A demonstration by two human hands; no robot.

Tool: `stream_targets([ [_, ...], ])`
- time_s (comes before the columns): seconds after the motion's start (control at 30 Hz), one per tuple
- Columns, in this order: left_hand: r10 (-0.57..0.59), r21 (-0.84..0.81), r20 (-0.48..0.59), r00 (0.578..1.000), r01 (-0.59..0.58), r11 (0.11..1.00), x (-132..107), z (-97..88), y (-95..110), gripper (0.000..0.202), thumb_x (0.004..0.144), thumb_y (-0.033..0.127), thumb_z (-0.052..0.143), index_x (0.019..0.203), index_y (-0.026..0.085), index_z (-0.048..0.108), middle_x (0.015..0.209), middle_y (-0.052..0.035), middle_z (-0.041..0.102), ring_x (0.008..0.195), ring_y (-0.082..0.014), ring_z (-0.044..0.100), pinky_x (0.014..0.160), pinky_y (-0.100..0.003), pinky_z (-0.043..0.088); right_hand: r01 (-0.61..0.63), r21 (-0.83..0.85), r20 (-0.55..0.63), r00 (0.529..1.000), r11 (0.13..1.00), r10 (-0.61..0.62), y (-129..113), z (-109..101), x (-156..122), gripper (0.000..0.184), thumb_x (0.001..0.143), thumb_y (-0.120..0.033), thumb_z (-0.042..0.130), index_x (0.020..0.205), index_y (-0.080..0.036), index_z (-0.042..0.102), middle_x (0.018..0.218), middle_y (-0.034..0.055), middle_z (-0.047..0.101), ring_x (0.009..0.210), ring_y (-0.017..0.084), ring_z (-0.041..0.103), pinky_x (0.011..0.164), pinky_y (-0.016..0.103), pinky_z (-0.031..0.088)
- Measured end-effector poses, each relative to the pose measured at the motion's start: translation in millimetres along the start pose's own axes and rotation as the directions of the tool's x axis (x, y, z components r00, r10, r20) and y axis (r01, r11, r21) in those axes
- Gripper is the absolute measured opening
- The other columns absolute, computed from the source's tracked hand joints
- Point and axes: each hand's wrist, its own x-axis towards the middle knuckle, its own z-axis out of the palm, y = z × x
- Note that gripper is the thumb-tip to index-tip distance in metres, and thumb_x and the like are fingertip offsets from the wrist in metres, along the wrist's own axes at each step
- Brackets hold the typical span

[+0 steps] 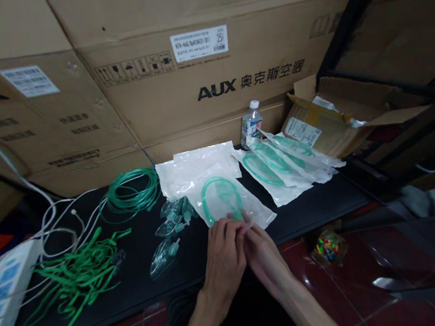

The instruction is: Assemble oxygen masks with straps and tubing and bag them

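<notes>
My left hand (225, 247) and my right hand (264, 254) meet at the near edge of a clear-and-white pouch (255, 208). Inside the pouch are a coil of green oxygen tubing (206, 200) and a pale green mask, whose outline is blurred by the plastic. Both hands are closed, with fingers bent and fingertips together at the pouch's edge; the exact grip is partly hidden. Left of the pouch lie several clear green oxygen masks (165, 256). Behind it are flat white pouches (205, 161).
Filled pouches (280, 167) overlap at the right, before a plastic bottle (252, 123) and an open carton (322, 121). Coiled green tubing (135, 192), a heap of green elastic straps (81, 276) and a white power strip (9, 288) occupy the left. Large cardboard boxes (165, 106) wall the back.
</notes>
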Motion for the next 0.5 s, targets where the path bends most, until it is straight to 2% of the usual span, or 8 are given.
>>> stream_targets([
  [0.13,-0.006,-0.016,0.012,1.0,0.006,1.0,-5.0,-2.7,-1.3,0.012,0.103,0.011,0.05,0.106,0.021,0.057,0.1,-0.006,0.065,0.093,-0.0232,0.062,0.084,-0.038,0.052,-0.009,-0.047,-0.01,1.0,0.999,0.008,0.6,-6.0,-15.2,0.06,0.071,-0.035,0.093,0.127,-0.023,0.075,0.12,0.0069,0.081,0.127,0.027,0.068,0.11,0.041,0.054],
  [0.27,0.03,-0.034,0.055,0.998,-0.028,0.999,-10.0,-6.1,0.2,0.013,0.103,0.012,0.051,0.103,0.022,0.059,0.098,-0.0043,0.066,0.091,-0.0224,0.061,0.083,-0.036,0.052,0.036,-0.05,-0.009,0.999,0.998,-0.037,2.8,2.0,-1.3,0.059,0.066,-0.038,0.094,0.121,-0.025,0.078,0.127,0.0072,0.079,0.133,0.028,0.064,0.113,0.041,0.051],
  [0.37,0.007,-0.038,0.04,0.999,-0.005,0.999,-18.3,-13.1,-0.2,0.013,0.104,0.017,0.053,0.111,0.023,0.062,0.106,-0.0054,0.067,0.099,-0.0233,0.063,0.088,-0.038,0.053,0.039,-0.063,-0.009,0.999,0.997,-0.04,-0.8,-1.0,-1.3,0.051,0.067,-0.038,0.093,0.115,-0.026,0.08,0.13,0.0063,0.078,0.133,0.028,0.064,0.115,0.042,0.049],
  [0.43,-0.134,-0.062,-0.056,0.989,0.13,0.99,-29.9,-19.4,-1.3,0.016,0.103,0.025,0.058,0.118,0.023,0.062,0.114,-0.0078,0.066,0.108,-0.025,0.063,0.094,-0.041,0.053,0.008,-0.092,-0.021,1.0,0.996,-0.01,-8.0,-14.6,-14.8,0.046,0.068,-0.035,0.093,0.112,-0.024,0.082,0.129,0.0068,0.078,0.131,0.027,0.066,0.116,0.042,0.048],
  [0.47,-0.253,-0.099,-0.113,0.961,0.242,0.965,-37.1,-22.4,-1.7,0.02,0.102,0.03,0.06,0.12,0.023,0.063,0.117,-0.009,0.065,0.111,-0.0258,0.063,0.097,-0.042,0.053,-0.011,-0.115,-0.033,0.999,0.993,0.007,-13.3,-24.2,-23.9,0.044,0.069,-0.034,0.093,0.11,-0.023,0.082,0.128,0.0076,0.078,0.128,0.027,0.067,0.116,0.042,0.048],
  [0.5,-0.392,-0.166,-0.151,0.908,0.368,0.915,-44.4,-24.9,-2.0,0.024,0.101,0.035,0.062,0.121,0.022,0.063,0.12,-0.0099,0.065,0.113,-0.0263,0.064,0.098,-0.043,0.053,-0.034,-0.151,-0.053,0.998,0.988,0.026,-19.6,-34.3,-33.1,0.043,0.071,-0.035,0.093,0.11,-0.021,0.082,0.125,0.0091,0.079,0.124,0.027,0.07,0.116,0.041,0.048],
])
